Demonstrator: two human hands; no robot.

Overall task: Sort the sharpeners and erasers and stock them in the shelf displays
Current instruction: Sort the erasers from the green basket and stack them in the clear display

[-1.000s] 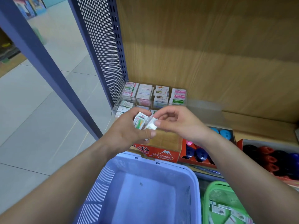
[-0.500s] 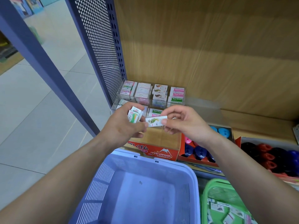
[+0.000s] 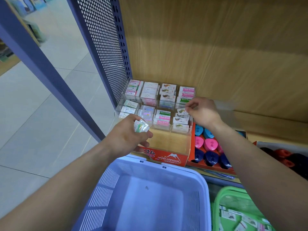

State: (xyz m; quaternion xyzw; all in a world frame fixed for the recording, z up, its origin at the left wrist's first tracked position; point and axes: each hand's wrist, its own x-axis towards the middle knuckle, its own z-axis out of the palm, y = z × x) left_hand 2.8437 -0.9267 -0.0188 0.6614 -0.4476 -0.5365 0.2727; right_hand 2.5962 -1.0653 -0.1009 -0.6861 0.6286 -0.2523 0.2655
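Hands split apart since a sec ago: right hand (image 3: pixel 202 112) went fwd, pinching one eraser (image 3: pixel 182 111) over the clear display's (image 3: pixel 188 139) front-right stack. Left hand (image 3: pixel 126 137) grips a few wrapped erasers (image 3: pixel 141 125) just above the purple basket (image 3: pixel 204 185).

Two hands show. The left hand (image 3: pixel 126 139) holds a small bunch of erasers (image 3: pixel 141 126), too blurry to count. The right hand (image 3: pixel 202 112) pinches one eraser (image 3: pixel 182 111). There are two baskets: one purple basket (image 3: pixel 106 180) and one green basket (image 3: pixel 216 197). The eraser case (image 3: pixel 166 158) has eight stacks (image 3: pixel 163 117), four at the back and four at the front. The red box (image 3: pixel 193 142) shows at least two light blue sharpeners (image 3: pixel 199 130), two pink sharpeners (image 3: pixel 210 144) and three dark blue sharpeners (image 3: pixel 210 158). One more box (image 3: pixel 280 145) holds red and black ones, too dark to count.
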